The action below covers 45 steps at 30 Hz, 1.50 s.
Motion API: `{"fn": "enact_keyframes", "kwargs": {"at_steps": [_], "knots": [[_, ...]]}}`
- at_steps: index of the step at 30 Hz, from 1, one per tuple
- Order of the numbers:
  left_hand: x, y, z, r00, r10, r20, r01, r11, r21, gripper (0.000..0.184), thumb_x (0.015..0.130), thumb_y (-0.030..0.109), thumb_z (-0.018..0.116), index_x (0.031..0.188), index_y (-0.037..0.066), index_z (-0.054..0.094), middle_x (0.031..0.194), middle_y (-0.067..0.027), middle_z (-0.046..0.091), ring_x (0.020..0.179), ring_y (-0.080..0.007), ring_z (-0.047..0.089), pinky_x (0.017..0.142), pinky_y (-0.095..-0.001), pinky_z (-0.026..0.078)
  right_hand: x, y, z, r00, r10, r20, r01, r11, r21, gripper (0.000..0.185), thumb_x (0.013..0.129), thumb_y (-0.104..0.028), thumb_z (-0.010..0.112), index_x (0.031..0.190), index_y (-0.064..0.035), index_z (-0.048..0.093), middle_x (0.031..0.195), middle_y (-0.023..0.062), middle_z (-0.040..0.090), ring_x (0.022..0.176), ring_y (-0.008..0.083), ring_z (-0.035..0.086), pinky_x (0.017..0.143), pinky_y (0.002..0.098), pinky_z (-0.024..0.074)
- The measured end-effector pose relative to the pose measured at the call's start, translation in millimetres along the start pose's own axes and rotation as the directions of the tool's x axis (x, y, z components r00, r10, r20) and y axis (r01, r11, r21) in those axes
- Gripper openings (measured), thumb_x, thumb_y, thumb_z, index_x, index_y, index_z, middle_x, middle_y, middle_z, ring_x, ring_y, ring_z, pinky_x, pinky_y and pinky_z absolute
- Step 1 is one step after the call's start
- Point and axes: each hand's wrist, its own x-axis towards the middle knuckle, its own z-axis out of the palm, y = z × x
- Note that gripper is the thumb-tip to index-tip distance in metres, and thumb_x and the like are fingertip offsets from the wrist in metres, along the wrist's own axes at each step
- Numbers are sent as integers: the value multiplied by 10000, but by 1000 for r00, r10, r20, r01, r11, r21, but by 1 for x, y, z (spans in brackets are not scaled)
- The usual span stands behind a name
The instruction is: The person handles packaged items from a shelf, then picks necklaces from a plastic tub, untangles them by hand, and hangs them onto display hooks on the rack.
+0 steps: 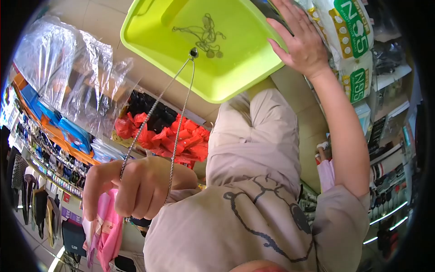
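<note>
My left hand (pixel 131 188) is closed at the lower left, with a silver chain necklace (pixel 153 111) looped over its fingers. The two strands run up to a small dark round pendant (pixel 193 53), seen against a bright yellow-green plastic tub (pixel 213 93). Inside the tub lies a tangled bunch of thin chains (pixel 206 34), with small round pieces at one end. My right hand (pixel 299 43) is at the tub's right rim, fingers spread and holding nothing.
Red plastic bags (pixel 176 140) and black ones lie left of my legs. Clear plastic wrapping (pixel 72 68) hangs at the upper left above blue and orange packets. N95 mask packs (pixel 353 36) stand at the upper right. Pink cloth (pixel 108 226) is below my left hand.
</note>
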Motion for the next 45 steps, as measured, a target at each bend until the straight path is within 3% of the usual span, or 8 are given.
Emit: {"fn": "enact_keyframes", "kwargs": {"at_steps": [7,9,11,14,17,23,39,45], "knots": [[-3,-5,-6,875,81,-477,80,948,307,379,1050,123,566,1385,111,389,939,-119,518,519,-113,517,432,-235,495,5,-5,-10,1000,5,10,-5,1000,-21,415,758,-203,777,1119,-32,668,1463,231,517,1326,372,527,1089,462,446],[-20,-6,-17,705,308,-639,465,480,744,487,1023,229,534,1453,87,355,999,-165,571,631,-180,539,677,-369,476,7,-7,-10,1000,11,10,-11,1000,-22,407,801,-200,774,1163,-48,668,1468,201,523,1318,349,545,1077,445,463],[-5,-14,-37,575,380,-725,727,170,665,453,1002,64,520,1415,14,341,1019,-122,556,890,-168,525,817,-323,441,-2,-2,7,1000,-4,-14,4,999,-34,468,844,-220,761,1281,-102,640,1595,138,410,1430,347,446,1154,447,406],[-13,-12,-80,487,369,-792,830,86,550,461,1060,184,551,1416,19,308,1185,-121,536,963,-153,536,865,-292,458,-6,3,8,1000,6,10,-6,1000,-9,487,835,-257,772,1274,-90,641,1596,146,407,1427,359,447,1155,450,402],[-14,-26,-114,450,300,-841,800,283,529,494,1080,365,486,1442,73,321,1391,-197,499,1135,-241,582,1022,-410,469,-5,1,8,1000,9,-1,-9,1000,-5,486,841,-339,757,1236,-82,635,1622,124,373,1464,316,403,1182,426,377],[-31,-56,-172,424,210,-881,674,576,462,610,1063,593,384,1477,150,318,1628,-153,250,1489,-287,259,1098,-544,424,-5,1,10,1000,4,-10,-4,1000,7,542,818,-435,781,1210,-86,648,1626,142,367,1474,328,395,1189,448,365],[-33,-43,-215,407,59,-912,618,718,322,770,1011,715,349,1491,113,361,1636,-187,235,1417,-331,342,1056,-572,466,-4,-5,6,999,10,48,-11,1000,9,756,676,-529,852,1288,-130,656,1642,142,324,1490,344,354,1198,470,346],[-39,-25,-215,462,-64,-884,557,797,234,677,1054,629,356,1465,93,395,1409,-209,555,1180,-262,590,1017,-463,507,-3,-5,5,997,-2,76,2,1000,1,811,706,-594,803,1352,-140,619,1646,177,305,1500,358,337,1211,482,311]]}}
